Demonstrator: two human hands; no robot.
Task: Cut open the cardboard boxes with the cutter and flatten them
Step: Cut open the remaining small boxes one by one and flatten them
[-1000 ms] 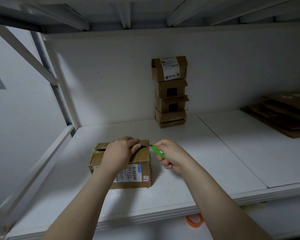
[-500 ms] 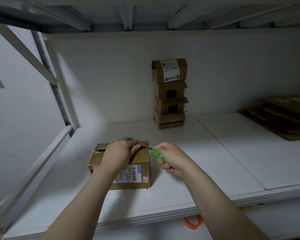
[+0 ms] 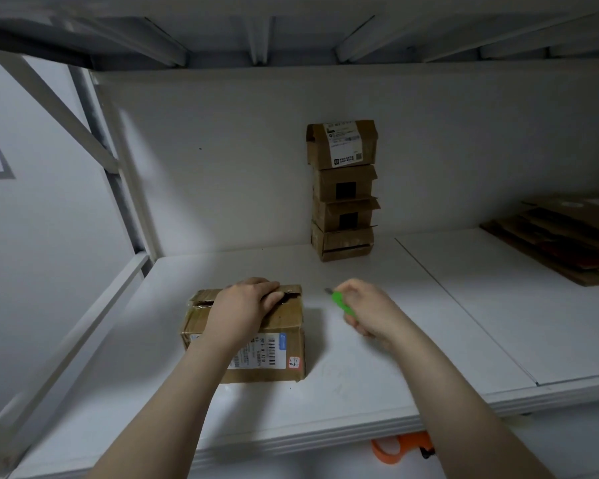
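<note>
**Cutter held clear of the box, just to its right**

The fingers of the right hand are curled tightly round the green cutter, whose short blade is pointed away and slightly leftward. The cardboard box is found to the left of that blade, apart from it, on the white shelf, with its long axis laid left to right. The box top is pressed by the left hand, whose fingers are laid out nearly straight across the flaps and grip nothing. A dark gap is seen at those fingertips, perhaps a seam already parted. The right hand is judged the nearer to the box's right end, so a short leftward reach is called for. Further boxes are stacked at the back wall.
</note>
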